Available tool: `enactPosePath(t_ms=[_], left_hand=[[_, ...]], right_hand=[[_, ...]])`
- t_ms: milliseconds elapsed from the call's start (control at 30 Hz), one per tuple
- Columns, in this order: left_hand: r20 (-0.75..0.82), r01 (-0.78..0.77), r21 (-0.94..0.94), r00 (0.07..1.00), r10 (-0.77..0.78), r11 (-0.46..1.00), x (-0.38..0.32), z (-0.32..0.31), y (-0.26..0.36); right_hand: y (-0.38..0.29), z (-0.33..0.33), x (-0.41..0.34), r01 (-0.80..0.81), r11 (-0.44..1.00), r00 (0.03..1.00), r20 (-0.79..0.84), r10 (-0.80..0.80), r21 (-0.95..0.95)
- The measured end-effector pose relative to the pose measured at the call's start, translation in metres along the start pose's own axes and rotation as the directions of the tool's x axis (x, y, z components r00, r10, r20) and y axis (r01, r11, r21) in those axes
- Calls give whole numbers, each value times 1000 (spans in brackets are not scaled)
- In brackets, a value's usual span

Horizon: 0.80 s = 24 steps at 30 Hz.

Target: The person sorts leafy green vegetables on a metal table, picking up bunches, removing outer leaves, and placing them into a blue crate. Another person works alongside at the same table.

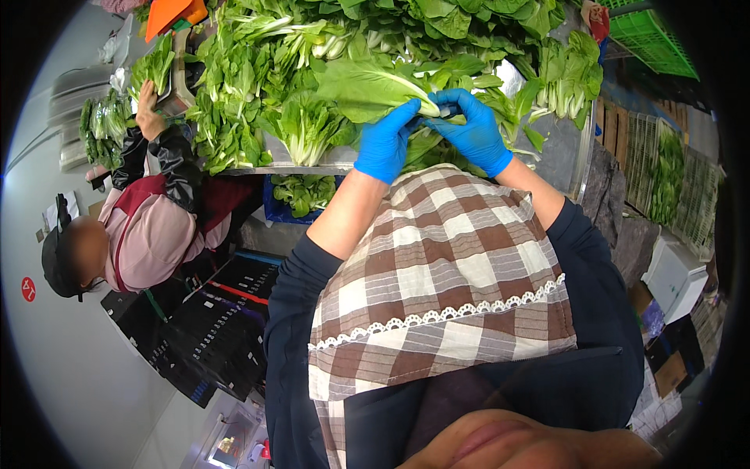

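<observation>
My left hand [387, 143], in a blue glove, grips the base of a leafy green with a pale stalk [369, 88]; its broad leaves point up and left. My right hand [469, 126], gloved the same way, has its bent fingers at the cut end of that stalk; whether they hold a small piece or a tool is hard to tell. Just left of my hands, a bunch of greens [306, 132] lies near the front edge of the metal table [556, 146]. Loose leaves lie beneath my hands, and a large pile of greens [457, 20] covers the table's far side.
At the left, a co-worker [152, 234] reaches to a bunch of greens beside wrapped bundles [105, 126]. Under the table is a blue-lined container [302, 196] of greens. Black crates [217, 328] stand lower left, a green crate [650, 38] upper right, and a white foam box [674, 278] at right.
</observation>
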<state>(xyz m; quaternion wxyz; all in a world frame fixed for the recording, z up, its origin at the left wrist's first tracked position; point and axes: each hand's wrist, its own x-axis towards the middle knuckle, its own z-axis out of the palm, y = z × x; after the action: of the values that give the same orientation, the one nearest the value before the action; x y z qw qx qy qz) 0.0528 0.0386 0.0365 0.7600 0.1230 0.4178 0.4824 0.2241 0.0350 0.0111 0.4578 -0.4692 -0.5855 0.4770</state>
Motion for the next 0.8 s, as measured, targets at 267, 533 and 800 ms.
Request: enactPosePath(t_ms=[267, 533, 800], left_hand=[[53, -90, 231, 995, 80, 969, -11, -7, -7], [138, -219, 534, 975, 172, 816, -15, -1, -14], [292, -366, 715, 930, 222, 595, -25, 3, -10]], right_hand=[[15, -9, 1, -323, 917, 946, 106, 306, 232], [6, -10, 3, -535, 760, 829, 56, 557, 368], [39, -56, -5, -604, 781, 797, 102, 595, 160]])
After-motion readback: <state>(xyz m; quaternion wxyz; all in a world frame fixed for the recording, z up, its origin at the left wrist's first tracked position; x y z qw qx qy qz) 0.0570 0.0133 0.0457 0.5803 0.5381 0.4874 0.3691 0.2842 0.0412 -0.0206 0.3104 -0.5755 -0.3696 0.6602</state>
